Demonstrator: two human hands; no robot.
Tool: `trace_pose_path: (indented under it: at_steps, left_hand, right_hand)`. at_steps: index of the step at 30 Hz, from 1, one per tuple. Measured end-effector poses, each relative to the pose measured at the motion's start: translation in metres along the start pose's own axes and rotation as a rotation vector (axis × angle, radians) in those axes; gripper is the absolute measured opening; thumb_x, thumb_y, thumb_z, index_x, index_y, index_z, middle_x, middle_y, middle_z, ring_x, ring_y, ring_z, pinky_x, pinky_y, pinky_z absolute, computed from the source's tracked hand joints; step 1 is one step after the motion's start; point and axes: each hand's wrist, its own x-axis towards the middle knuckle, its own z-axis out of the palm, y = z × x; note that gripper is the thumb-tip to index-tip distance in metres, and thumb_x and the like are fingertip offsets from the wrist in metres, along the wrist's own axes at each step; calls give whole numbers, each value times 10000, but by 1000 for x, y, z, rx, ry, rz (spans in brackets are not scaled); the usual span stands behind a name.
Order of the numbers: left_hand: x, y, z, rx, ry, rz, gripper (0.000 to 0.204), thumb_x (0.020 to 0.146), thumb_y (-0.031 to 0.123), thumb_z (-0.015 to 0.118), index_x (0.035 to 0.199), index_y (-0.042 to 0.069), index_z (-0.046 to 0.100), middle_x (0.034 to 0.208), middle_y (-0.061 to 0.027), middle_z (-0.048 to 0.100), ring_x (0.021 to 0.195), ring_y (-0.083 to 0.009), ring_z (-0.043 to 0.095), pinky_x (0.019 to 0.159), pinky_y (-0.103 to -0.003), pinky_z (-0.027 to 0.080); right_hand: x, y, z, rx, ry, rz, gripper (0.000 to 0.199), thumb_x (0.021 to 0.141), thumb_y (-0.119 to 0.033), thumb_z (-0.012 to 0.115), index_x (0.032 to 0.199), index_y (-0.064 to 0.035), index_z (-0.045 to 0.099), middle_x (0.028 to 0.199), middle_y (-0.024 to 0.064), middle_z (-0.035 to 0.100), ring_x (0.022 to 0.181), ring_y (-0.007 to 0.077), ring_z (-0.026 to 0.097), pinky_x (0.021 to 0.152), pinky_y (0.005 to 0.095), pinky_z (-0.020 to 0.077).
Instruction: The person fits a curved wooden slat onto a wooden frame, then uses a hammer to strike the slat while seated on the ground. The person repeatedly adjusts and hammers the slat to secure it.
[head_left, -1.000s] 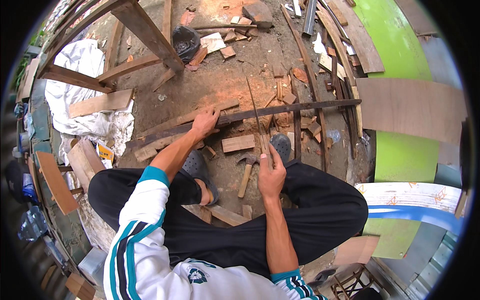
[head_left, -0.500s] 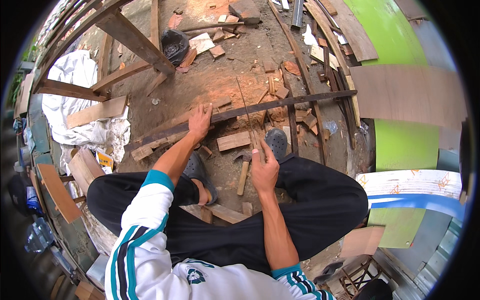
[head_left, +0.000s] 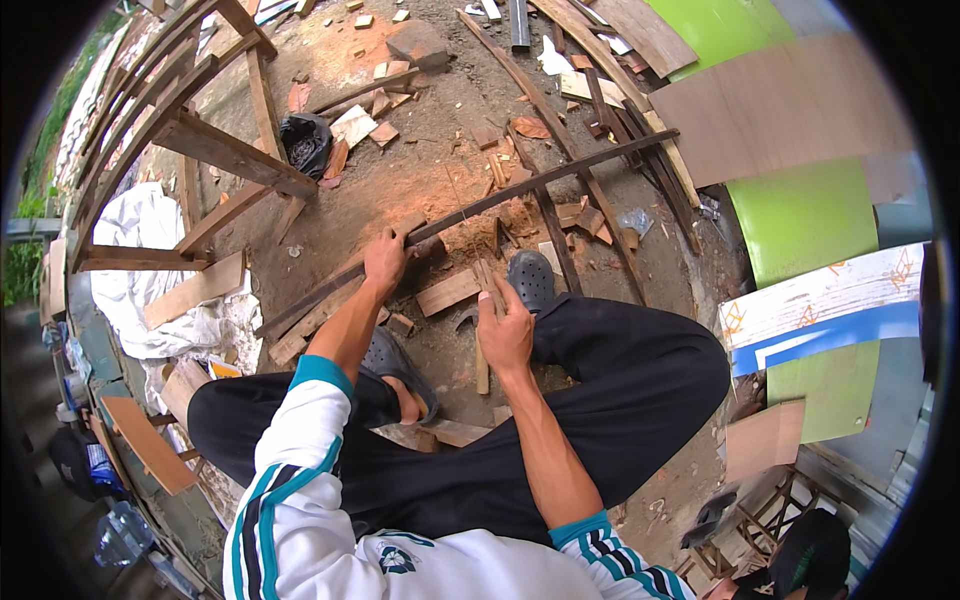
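Head: hands (head_left: 385, 258) (head_left: 506, 328) hold wood (head_left: 490, 205), saw (head_left: 487, 278); bag (head_left: 306, 146) contents unclear.

daylit earthen ground (head_left: 345, 222) stretches between a wooden frame (head_left: 235, 155) and green panels (head_left: 800, 215).

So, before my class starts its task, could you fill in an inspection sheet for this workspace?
Surface: bare ground with orange dust.
Job's things: long dark strip; saw, its blade crossing the strip in view, contact unclear.
Clutter: hammer, offcuts, black bag.
Hands: left hand on the strip; right hand around the saw's handle.
Cables: nothing seen.
Surroundings: wooden frame and white cloth left, green panels right.
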Motion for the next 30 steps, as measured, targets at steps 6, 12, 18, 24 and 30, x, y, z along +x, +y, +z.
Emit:
trace_pose_path:
  at_steps: [6,12,18,24,30]
  left_hand:
    - [11,13,-10,49,-80,-89,335,927,355,677,1175,130,698,1137,-179,650,1050,-371,659,831,-471,558]
    - [18,12,-10,127,-166,-45,296,926,315,666,1144,116,692,1086,-207,675,974,-391,691,787,-490,568]
    - [21,-5,9,174,-64,98,267,875,282,667,1015,59,708,934,-198,706,852,-393,706,717,-496,568]
    - [25,-29,15,163,6,152,289,865,280,677,1032,44,683,953,-185,690,821,-394,708,690,-489,574]
    - [3,-19,23,120,11,160,279,904,248,649,1113,62,652,1028,-149,676,892,-360,702,722,-453,575]
  right_hand:
    - [8,1,9,52,42,-38,449,956,-239,584,1316,28,604,1152,265,691,1069,424,672,912,437,524]
    - [7,-7,14,58,39,5,460,947,-242,587,1320,25,607,1162,259,695,1064,420,678,924,438,525]
    - [9,12,10,-6,25,-9,464,944,-256,585,1315,20,617,1135,266,701,1054,421,680,924,437,522]
    - [13,9,9,-98,-59,0,465,953,-256,586,1324,22,616,1179,259,693,1096,412,672,953,416,512]
    - [13,13,15,-128,-104,43,471,965,-261,595,1327,39,610,1253,259,667,1180,397,641,1006,410,484]
